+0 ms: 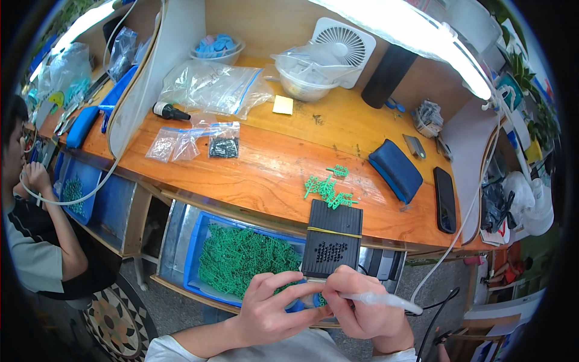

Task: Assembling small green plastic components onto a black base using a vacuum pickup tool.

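Note:
My right hand (365, 311) is closed around a whitish, translucent pen-shaped tool (386, 300). My left hand (268, 311) meets it in front of my body, thumb and finger pinched together. Between the fingertips shows a bit of a small green piece (320, 299), mostly hidden. Just beyond the hands lies a ribbed black block (319, 220) with a yellow rubber band around it. Rows of tiny black parts (330, 252) sit on its near end. Several green branched plastic pieces (329, 192) lie on the table past the block.
Left of the block, a blue tray (190, 265) full of green pieces stands in an open drawer. On the wooden table (271, 163) are a blue pouch (395, 172), a phone (444, 199), plastic bags (208, 87), a dark bottle (172, 112) and a white fan (344, 45). Another person sits at left.

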Motion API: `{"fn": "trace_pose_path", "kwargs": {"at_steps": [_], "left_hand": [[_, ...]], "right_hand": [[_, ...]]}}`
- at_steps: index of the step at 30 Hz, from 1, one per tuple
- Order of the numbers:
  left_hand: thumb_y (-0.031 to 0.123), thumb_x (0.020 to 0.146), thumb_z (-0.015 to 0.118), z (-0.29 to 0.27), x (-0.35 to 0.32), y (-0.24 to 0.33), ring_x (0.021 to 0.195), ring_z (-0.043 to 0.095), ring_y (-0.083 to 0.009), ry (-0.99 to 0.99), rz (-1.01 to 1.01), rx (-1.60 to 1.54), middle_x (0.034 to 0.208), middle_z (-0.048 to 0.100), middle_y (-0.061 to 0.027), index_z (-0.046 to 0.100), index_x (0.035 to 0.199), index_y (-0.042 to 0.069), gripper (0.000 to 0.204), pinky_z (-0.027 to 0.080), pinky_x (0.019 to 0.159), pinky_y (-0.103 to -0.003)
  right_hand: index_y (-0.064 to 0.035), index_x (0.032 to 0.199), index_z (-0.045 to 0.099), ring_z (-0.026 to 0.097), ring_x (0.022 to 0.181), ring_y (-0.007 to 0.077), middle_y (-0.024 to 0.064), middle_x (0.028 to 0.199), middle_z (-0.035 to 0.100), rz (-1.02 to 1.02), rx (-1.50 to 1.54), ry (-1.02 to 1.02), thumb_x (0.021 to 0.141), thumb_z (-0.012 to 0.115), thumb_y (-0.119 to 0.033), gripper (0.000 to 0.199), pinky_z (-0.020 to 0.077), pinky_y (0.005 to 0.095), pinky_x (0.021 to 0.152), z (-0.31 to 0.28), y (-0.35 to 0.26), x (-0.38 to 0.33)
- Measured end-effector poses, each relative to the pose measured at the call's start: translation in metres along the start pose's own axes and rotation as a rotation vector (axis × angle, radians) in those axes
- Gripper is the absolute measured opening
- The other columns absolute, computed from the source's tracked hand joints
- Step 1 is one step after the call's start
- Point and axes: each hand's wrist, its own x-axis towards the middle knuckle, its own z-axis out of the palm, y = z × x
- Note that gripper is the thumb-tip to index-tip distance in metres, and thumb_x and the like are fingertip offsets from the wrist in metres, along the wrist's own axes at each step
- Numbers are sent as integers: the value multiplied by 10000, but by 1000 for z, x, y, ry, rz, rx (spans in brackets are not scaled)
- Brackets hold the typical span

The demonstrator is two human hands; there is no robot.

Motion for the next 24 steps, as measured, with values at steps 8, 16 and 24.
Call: {"fn": "trace_pose_path", "kwargs": {"at_steps": [8,16,24], "left_hand": [[262,667,831,1,-3,-1,950,551,-143,-13,10,-21,1147,696,116,790,917,327,261,407,784,-288],[239,642,829,1,-5,-4,903,540,-133,-24,9,-18,1167,694,115,793,956,337,331,419,746,-274],[245,663,833,2,-4,-3,884,535,-127,-7,-6,-39,1166,696,116,798,931,326,282,428,730,-269]], "right_hand": [[25,1059,539,547,636,185,122,817,575,-26,177,325,889,620,107,206,413,304,522,7,30,-22],[11,1024,557,460,608,111,75,811,556,98,-27,358,903,604,113,165,338,263,491,9,28,-6],[19,1025,552,470,599,116,85,810,546,119,-25,333,896,596,118,168,360,277,497,7,25,-5]]}}
